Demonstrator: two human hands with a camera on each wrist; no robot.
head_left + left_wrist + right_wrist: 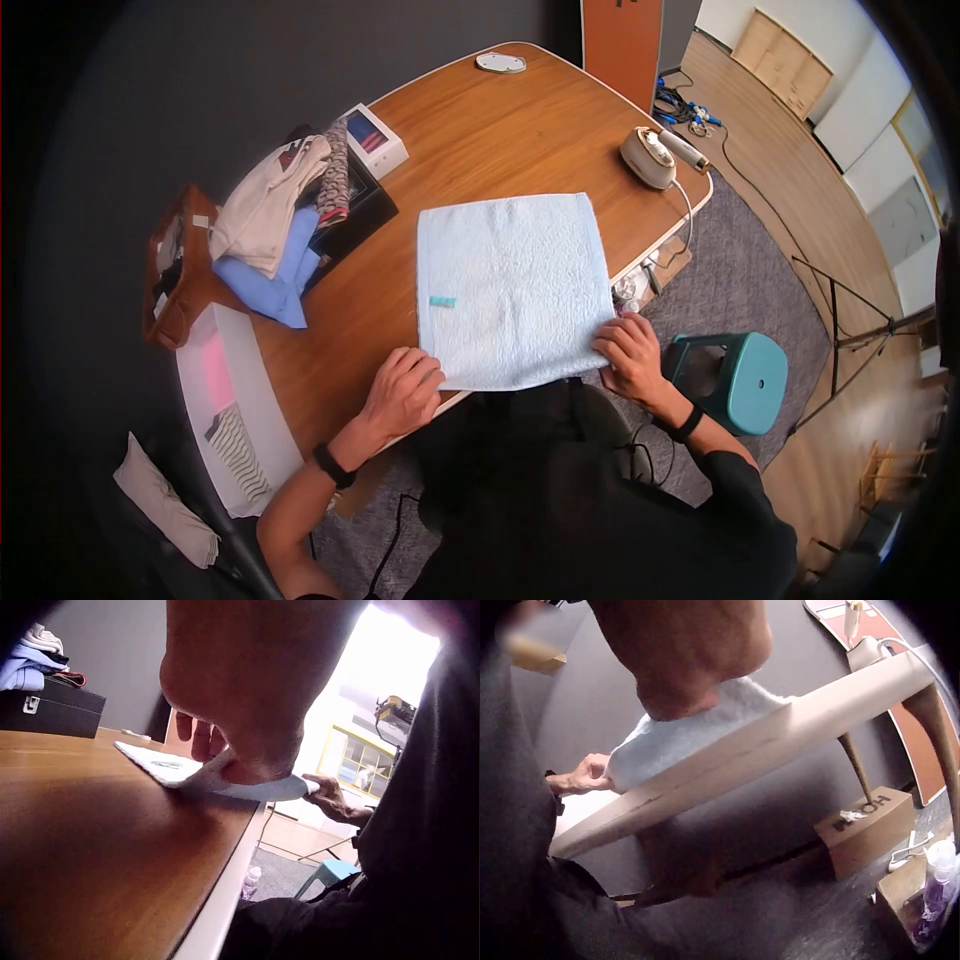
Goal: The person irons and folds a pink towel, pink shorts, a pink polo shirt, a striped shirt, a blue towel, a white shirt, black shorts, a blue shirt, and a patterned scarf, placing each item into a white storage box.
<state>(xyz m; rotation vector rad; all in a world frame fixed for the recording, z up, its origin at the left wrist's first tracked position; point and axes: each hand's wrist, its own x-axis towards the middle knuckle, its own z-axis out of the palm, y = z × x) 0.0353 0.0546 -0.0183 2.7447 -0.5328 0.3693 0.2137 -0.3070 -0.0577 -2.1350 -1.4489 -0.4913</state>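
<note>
A light blue towel (510,280) with a small teal tag lies spread over the front part of the wooden table (480,120). My left hand (405,388) pinches its near left corner. At the near right corner my right hand (630,352) grips the cloth between thumb and fingers. In the left wrist view the near edge of the towel (247,787) is raised between the two hands, while its far part lies flat. The right wrist view has the towel (675,742) at the table's edge, partly hidden behind my right hand.
A garment steamer (650,158) with a cord stands at the right edge. On the left are folded clothes (268,205) on a black box, a brown basket (180,265), a white box (375,140) and a white bin (275,410). A teal stool (755,383) stands on the floor at right.
</note>
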